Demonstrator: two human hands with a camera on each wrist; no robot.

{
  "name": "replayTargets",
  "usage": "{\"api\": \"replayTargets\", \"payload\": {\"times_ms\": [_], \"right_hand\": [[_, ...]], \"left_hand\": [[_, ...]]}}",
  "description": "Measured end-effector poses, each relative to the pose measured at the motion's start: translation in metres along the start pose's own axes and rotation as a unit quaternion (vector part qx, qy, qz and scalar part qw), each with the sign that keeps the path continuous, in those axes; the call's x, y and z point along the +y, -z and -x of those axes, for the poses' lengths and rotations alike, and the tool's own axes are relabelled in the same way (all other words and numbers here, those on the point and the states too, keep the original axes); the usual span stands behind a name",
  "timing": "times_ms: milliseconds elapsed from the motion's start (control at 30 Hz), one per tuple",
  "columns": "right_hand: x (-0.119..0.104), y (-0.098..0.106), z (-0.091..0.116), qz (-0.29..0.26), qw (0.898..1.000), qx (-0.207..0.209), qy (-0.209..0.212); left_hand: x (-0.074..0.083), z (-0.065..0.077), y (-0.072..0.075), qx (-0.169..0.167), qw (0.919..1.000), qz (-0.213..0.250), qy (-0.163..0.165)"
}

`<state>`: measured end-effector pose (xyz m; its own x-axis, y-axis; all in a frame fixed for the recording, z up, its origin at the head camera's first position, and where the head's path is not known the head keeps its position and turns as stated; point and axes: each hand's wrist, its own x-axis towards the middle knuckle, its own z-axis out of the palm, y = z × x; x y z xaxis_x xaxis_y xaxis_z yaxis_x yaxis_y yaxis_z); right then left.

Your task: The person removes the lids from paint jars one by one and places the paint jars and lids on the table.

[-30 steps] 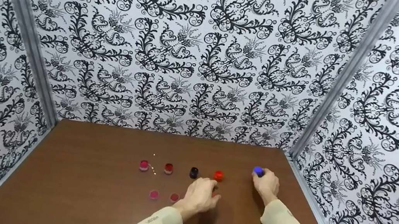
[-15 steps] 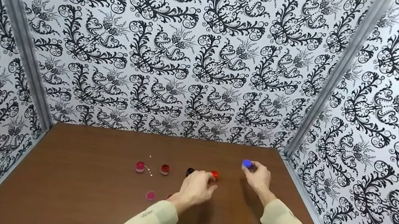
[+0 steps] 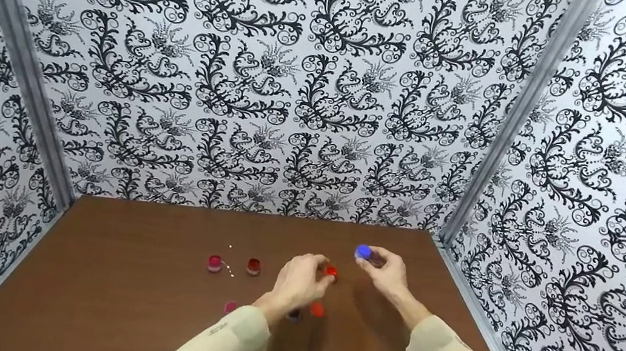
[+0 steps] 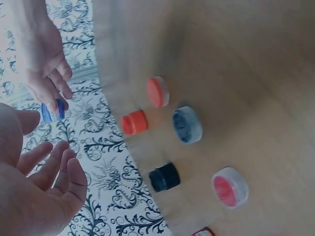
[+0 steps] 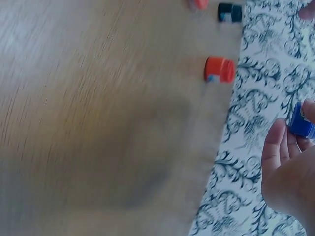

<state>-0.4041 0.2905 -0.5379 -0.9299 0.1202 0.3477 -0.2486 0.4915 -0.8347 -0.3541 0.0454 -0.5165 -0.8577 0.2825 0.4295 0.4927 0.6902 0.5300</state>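
My right hand (image 3: 388, 272) pinches a small blue paint jar (image 3: 363, 252) between thumb and fingers, raised over the back right of the table. The jar's top is blue. My left hand (image 3: 298, 283) holds nothing; in the left wrist view its fingers (image 4: 74, 179) are loosely bent and spread. It hovers beside the open orange paint jar (image 3: 331, 271) and hides the black paint jar (image 4: 165, 177) from the head view. Nearer the front lie an orange lid (image 3: 317, 309) and a dark lid with a clear rim (image 4: 187, 124).
Further left on the brown table (image 3: 118, 295) stand a pink paint jar (image 3: 214, 264) and a dark red one (image 3: 253, 267), with small white specks (image 3: 228, 266) beside the pink jar. A pink lid (image 3: 231, 308) lies in front. Patterned walls (image 3: 262, 101) close off the back and sides.
My right hand has carried the blue jar left, toward the orange jar. The left hand has shifted slightly back and left, uncovering the orange lid and the dark lid.
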Motion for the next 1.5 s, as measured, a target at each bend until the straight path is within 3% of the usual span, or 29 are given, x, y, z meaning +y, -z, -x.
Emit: {"api": "replayTargets", "payload": {"times_ms": [167, 333, 600, 900, 1100, 1333, 1500], "right_hand": [[-0.02, -0.002, 0.008, -0.034, 0.998, -0.047, 0.024], [-0.028, -0.004, 0.015, -0.073, 0.991, -0.105, 0.044], [-0.032, -0.009, 0.028, -0.14, 0.967, -0.187, 0.102], [-0.039, -0.016, 0.04, -0.164, 0.945, -0.229, 0.165], [-0.036, -0.021, 0.046, -0.195, 0.925, -0.252, 0.207], [-0.031, -0.025, 0.054, -0.232, 0.906, -0.285, 0.21], [-0.029, -0.029, 0.057, -0.245, 0.901, -0.302, 0.195]], "left_hand": [[-0.005, -0.006, 0.012, 0.006, 0.9984, 0.053, 0.017], [-0.008, -0.008, 0.015, 0.006, 0.9953, 0.093, 0.024], [-0.008, -0.005, 0.019, -0.009, 0.9935, 0.109, -0.033], [-0.003, 0.0, 0.029, -0.032, 0.988, 0.135, -0.067], [-0.005, 0.004, 0.031, -0.042, 0.9862, 0.134, -0.087], [-0.011, 0.011, 0.03, -0.048, 0.9837, 0.146, -0.093], [-0.012, 0.016, 0.032, -0.053, 0.9843, 0.146, -0.084]]}}
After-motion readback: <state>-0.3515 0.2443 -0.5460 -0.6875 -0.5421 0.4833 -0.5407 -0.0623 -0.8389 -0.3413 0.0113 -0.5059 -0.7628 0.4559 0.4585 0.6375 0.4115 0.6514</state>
